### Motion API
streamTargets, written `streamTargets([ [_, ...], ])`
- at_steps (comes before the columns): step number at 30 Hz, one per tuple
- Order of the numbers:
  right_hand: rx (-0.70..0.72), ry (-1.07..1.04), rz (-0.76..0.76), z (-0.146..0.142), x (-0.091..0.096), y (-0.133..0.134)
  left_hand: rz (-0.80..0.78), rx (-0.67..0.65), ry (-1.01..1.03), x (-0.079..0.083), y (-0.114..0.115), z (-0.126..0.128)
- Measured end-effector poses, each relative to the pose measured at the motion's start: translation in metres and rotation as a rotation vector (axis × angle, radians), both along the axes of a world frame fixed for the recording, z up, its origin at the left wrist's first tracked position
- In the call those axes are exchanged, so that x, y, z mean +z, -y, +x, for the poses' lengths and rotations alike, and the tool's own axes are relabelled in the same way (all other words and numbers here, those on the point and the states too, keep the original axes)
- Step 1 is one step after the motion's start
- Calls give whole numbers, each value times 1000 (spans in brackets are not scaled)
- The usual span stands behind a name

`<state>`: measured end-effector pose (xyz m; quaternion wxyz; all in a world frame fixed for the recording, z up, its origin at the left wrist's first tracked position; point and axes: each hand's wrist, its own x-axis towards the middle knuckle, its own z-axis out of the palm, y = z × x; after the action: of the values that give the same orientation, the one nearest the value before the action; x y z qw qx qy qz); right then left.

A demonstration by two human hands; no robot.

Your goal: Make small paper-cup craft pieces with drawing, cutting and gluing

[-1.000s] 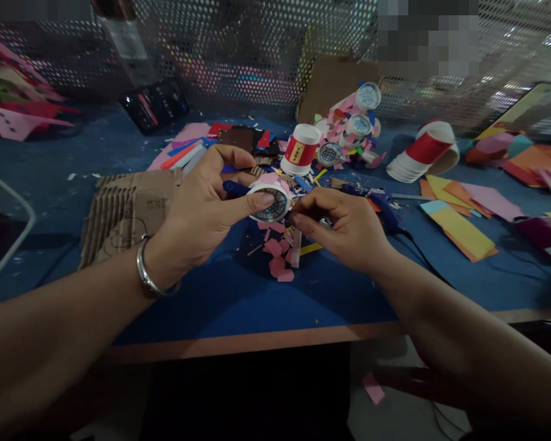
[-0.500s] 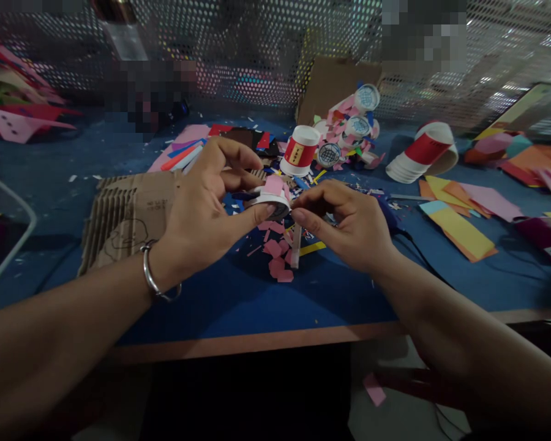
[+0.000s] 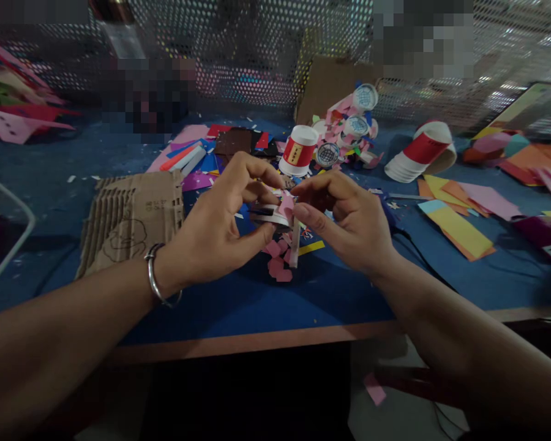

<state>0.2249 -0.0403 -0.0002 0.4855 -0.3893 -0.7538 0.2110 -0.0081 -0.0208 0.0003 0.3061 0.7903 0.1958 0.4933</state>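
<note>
My left hand (image 3: 232,217) grips a short round white piece (image 3: 278,218), which looks like a cut-off paper cup bottom, by its rim between thumb and fingers. A dark slim object (image 3: 262,211) lies across that piece beside the fingers; its kind is unclear. Pink paper (image 3: 286,203) stands up from the white piece. Against the pink paper, the thumb and forefinger of my right hand (image 3: 342,217) are pinched. Below both hands lie several small pink paper cuttings (image 3: 278,263) and a narrow pale strip (image 3: 295,245).
Corrugated cardboard (image 3: 133,220) with a drawing lies at left. Behind the hands stand an upside-down red and white paper cup (image 3: 299,151) and a paper-covered model (image 3: 351,128). A cut cup (image 3: 417,153), coloured paper (image 3: 459,229) and a black cord (image 3: 422,260) lie at right.
The white piece has turned, so its dark patterned round face no longer shows toward me. My right fingers have moved up onto the pink paper from the rim's side.
</note>
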Motion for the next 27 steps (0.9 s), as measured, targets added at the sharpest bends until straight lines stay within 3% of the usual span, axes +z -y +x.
streamTargets([
  [7, 147, -45, -141, 1, 3, -3, 148, -112, -71, -4, -10, 0],
  [18, 221, -73, -201, 0, 4, -1, -188, -158, -87, 8, -4, 0],
  [22, 205, -57, -200, 0, 7, -1, -334, -115, -81, 10, -5, 0],
  [27, 188, -51, -228, 1, 9, -1, -315, -133, -32, 7, -13, -2],
])
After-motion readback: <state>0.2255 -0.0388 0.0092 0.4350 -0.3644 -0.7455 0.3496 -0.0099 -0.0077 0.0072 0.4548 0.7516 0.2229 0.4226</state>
